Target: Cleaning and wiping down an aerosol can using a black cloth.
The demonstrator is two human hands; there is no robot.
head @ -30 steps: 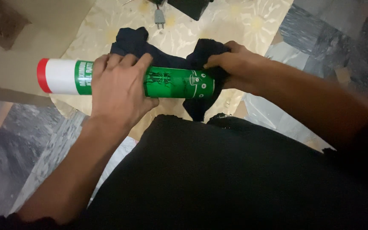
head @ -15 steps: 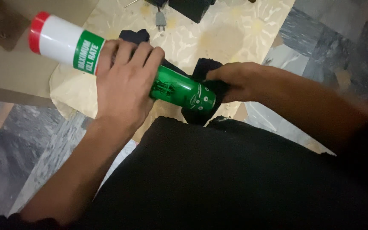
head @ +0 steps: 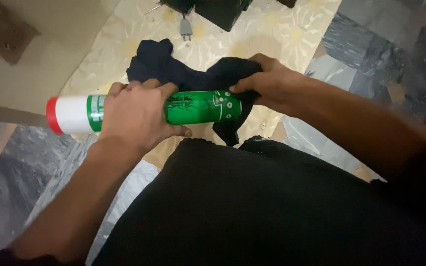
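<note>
At the far left we see the red cap of a spray can (head: 139,111) (green body, white band near the cap) lying level above the pale patterned sheet (head: 282,29). Our left hand (head: 136,116) is wrapped around its middle, fingers clenched on it. Further right, a dark cloth (head: 173,69) drapes behind the can's base, where our right hand (head: 269,81) pinches the cloth against the end. A grey plug (head: 185,28) lies above.
</note>
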